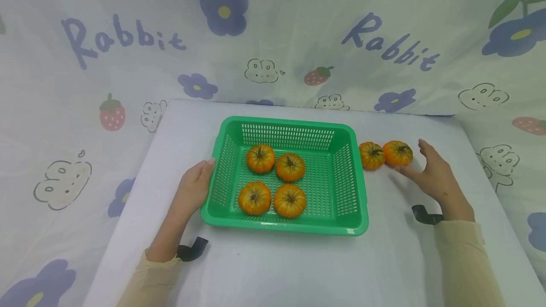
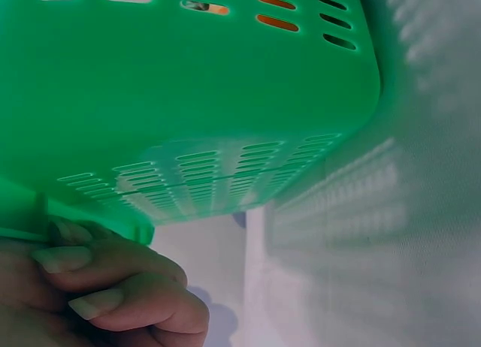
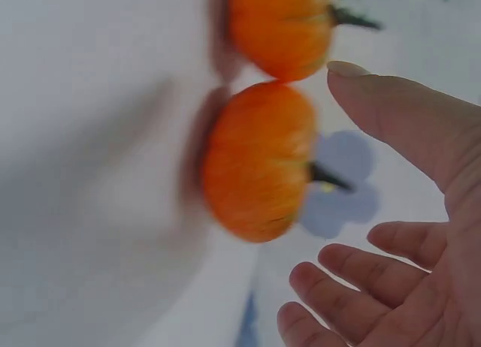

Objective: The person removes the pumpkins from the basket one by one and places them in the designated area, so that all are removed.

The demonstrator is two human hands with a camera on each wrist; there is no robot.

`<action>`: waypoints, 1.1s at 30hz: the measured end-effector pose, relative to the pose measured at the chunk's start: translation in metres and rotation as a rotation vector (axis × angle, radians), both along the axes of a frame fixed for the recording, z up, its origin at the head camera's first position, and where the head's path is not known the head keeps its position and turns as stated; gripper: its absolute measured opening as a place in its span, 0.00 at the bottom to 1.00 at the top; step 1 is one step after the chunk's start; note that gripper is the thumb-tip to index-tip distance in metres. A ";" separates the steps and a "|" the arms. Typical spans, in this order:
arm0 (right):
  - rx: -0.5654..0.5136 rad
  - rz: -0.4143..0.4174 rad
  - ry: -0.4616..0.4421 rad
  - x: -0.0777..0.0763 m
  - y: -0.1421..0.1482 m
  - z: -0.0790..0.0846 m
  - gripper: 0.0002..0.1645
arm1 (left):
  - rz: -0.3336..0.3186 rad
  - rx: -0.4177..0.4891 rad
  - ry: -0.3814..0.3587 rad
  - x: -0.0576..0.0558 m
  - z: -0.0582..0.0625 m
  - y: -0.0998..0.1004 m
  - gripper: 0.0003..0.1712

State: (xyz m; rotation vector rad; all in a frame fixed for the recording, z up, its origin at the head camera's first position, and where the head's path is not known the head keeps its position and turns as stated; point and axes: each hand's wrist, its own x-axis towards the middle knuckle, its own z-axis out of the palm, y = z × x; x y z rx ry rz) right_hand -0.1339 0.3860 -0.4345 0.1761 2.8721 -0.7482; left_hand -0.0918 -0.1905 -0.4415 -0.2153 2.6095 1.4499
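My left hand (image 1: 195, 187) grips the left rim of a green plastic basket (image 1: 286, 229), its thumb on the rim. In the left wrist view, curled fingers (image 2: 143, 287) show below the basket's slotted wall (image 2: 188, 84). Inside the basket sit several small orange pumpkins (image 1: 290, 201), grouped left of centre. Two more, an inner pumpkin (image 1: 372, 155) and an outer pumpkin (image 1: 397, 153), touch each other on the table to the right of the basket. Beside the outer one, my right hand (image 1: 435, 176) holds nothing, thumb and fingers spread apart.
The basket stands on a white-covered table (image 1: 273, 269). Behind and at the sides hangs a pale cloth (image 1: 281, 37) printed with flowers, rabbits and strawberries. Black straps (image 1: 193, 249) are on both wrists.
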 end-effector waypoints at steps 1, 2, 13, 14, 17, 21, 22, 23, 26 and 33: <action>0.004 0.006 0.010 0.002 -0.003 0.004 0.68 | 0.000 0.000 0.000 0.000 0.000 0.000 0.39; 0.011 0.013 0.020 0.003 -0.006 0.008 0.67 | 0.001 -0.002 -0.002 0.000 0.000 0.000 0.39; 0.038 0.163 0.173 0.020 -0.049 0.050 0.61 | 0.001 0.009 0.007 -0.002 -0.002 0.002 0.40; 0.040 0.179 0.190 0.020 -0.052 0.054 0.59 | 0.000 0.003 0.007 -0.002 -0.002 0.002 0.40; 0.054 0.223 0.206 0.020 -0.062 0.066 0.54 | 0.006 -0.026 0.010 -0.002 0.000 0.002 0.39; 0.070 0.285 0.184 0.017 -0.078 0.081 0.49 | 0.010 -0.046 0.010 -0.002 0.002 0.002 0.38; 0.070 0.302 0.183 0.017 -0.082 0.084 0.49 | 0.009 -0.042 0.010 -0.002 0.002 0.002 0.38; 0.071 0.319 0.186 0.016 -0.086 0.086 0.49 | 0.007 -0.039 0.010 -0.002 0.002 0.002 0.38; 0.060 0.371 0.196 0.014 -0.098 0.093 0.49 | 0.006 -0.034 0.007 -0.003 0.002 0.002 0.38; 0.062 0.505 0.171 0.003 -0.130 0.100 0.48 | 0.009 -0.032 -0.008 -0.001 0.000 0.000 0.39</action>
